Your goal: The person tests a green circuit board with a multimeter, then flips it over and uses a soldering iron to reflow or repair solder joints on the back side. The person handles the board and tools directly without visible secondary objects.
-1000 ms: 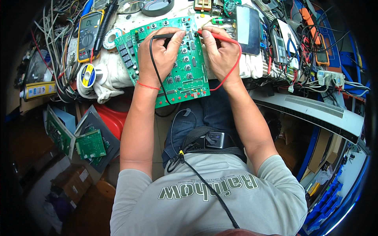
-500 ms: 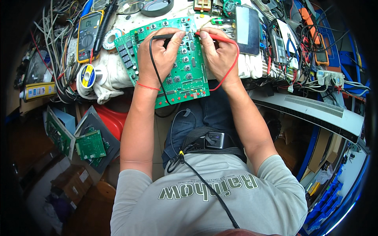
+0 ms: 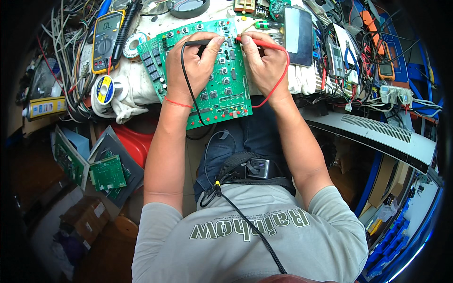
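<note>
A green circuit board with push buttons, chips and small red parts lies tilted at the bench's near edge, its lower end jutting over my lap. My left hand is closed on a black test probe, its tip pointing right at the board's upper part. Across from it, my right hand pinches a red test probe, tip pointing left. Both tips sit close together near the upper right of the board; whether they touch it I cannot tell. A yellow multimeter with a lit display stands at the left.
Solder spools lie left of the board. A dark-framed panel and a green-handled screwdriver are to the right, with tangled cables beyond. Another green board leans below left, by a red stool.
Both hands, the probes and the board appear shifted very slightly to the right. The probes stay in the same grips, and the meter's display looks unchanged.
</note>
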Tool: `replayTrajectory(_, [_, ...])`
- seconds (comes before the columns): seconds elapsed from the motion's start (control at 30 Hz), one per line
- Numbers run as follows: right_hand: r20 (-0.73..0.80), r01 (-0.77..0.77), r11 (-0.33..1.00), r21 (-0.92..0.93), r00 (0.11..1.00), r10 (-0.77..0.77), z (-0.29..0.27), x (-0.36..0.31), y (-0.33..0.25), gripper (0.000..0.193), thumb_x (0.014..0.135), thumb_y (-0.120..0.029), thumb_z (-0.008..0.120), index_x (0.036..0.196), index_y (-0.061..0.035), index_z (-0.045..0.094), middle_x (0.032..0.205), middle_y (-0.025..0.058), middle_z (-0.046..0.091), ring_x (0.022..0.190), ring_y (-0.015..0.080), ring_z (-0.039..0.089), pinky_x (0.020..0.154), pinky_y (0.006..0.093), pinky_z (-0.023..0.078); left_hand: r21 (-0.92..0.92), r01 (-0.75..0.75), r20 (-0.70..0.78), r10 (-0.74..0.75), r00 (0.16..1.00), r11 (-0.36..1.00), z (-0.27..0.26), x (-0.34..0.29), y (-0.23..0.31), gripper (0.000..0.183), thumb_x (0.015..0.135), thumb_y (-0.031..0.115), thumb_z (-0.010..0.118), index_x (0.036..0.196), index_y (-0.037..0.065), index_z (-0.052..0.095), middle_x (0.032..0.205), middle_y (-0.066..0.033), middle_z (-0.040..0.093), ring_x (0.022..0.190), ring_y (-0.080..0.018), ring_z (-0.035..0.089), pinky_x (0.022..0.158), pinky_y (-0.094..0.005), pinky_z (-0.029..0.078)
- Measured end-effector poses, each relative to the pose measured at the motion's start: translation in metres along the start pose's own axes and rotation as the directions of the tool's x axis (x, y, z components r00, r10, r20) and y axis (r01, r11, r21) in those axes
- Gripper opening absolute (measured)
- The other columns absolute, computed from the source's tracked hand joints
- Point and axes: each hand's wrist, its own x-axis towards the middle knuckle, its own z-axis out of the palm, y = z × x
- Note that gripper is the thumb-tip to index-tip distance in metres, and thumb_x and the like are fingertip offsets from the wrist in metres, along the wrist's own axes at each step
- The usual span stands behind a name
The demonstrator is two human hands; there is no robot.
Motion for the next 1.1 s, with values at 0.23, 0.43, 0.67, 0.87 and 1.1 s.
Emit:
replayTrajectory(0.23, [0.035, -0.004, 0.999, 0.039, 0.999, 0.003, -0.005, 0.005, -0.005, 0.02, 0.102, -0.016, 0.068, 0.109, 0.0024, 0.073, 0.094, 0.0074, 0.073, 0.083, 0.0135, 0.067, 0.074, 0.0276, 0.053, 0.007, -0.021, 0.0, 0.021, 1.0, 1.0, 0.0, 0.001, -0.001, 0.021, 0.095, 0.026, 0.073, 0.094, 0.005, 0.076, 0.085, -0.0113, 0.073, 0.078, -0.0295, 0.07, 0.072, -0.0363, 0.054])
replayTrajectory(0.43, [0.03, 0.185, 0.982, -0.021, 0.982, -0.185, 0.0, 0.01, -0.006, 0.014, 0.094, -0.01, 0.074, 0.104, -0.0015, 0.072, 0.094, 0.0148, 0.074, 0.082, 0.0282, 0.074, 0.074, 0.0341, 0.058, 0.002, -0.01, 0.005, 0.01, 1.0, 1.0, 0.0, 0.0, -0.002, 0.02, 0.095, 0.025, 0.073, 0.095, 0.005, 0.076, 0.085, -0.0114, 0.073, 0.078, -0.0296, 0.07, 0.072, -0.0362, 0.054])
replayTrajectory(0.67, [0.072, 0.38, 0.913, -0.146, 0.925, -0.373, -0.001, 0.015, -0.008, 0.013, 0.092, -0.009, 0.076, 0.103, -0.0053, 0.069, 0.089, 0.0128, 0.072, 0.077, 0.031, 0.072, 0.069, 0.0379, 0.059, -0.02, 0.004, 0.0, -0.004, 1.0, 1.0, 0.0, -0.001, -0.001, 0.02, 0.095, 0.025, 0.074, 0.094, 0.005, 0.076, 0.085, -0.0112, 0.073, 0.079, -0.0299, 0.07, 0.072, -0.0364, 0.054])
replayTrajectory(0.87, [0.243, 0.451, 0.848, -0.277, 0.887, -0.392, -0.005, 0.024, -0.021, 0.012, 0.094, -0.009, 0.072, 0.102, -0.0021, 0.067, 0.091, 0.0142, 0.071, 0.08, 0.0339, 0.071, 0.069, 0.0384, 0.058, 0.015, 0.004, 0.01, -0.004, 1.0, 1.0, -0.001, 0.0, 0.0, 0.02, 0.095, 0.025, 0.072, 0.094, 0.005, 0.076, 0.086, -0.0112, 0.074, 0.08, -0.0307, 0.07, 0.072, -0.0369, 0.054])
replayTrajectory(1.1, [0.346, 0.429, 0.836, -0.342, 0.885, -0.312, -0.008, 0.039, -0.027, 0.014, 0.093, -0.013, 0.073, 0.1, -0.0019, 0.068, 0.09, 0.0155, 0.072, 0.078, 0.0362, 0.071, 0.069, 0.0402, 0.058, 0.012, 0.01, 0.013, -0.011, 1.0, 1.0, 0.0, 0.001, 0.0, 0.021, 0.096, 0.025, 0.072, 0.094, 0.005, 0.076, 0.085, -0.0116, 0.073, 0.079, -0.0304, 0.07, 0.071, -0.0366, 0.054])
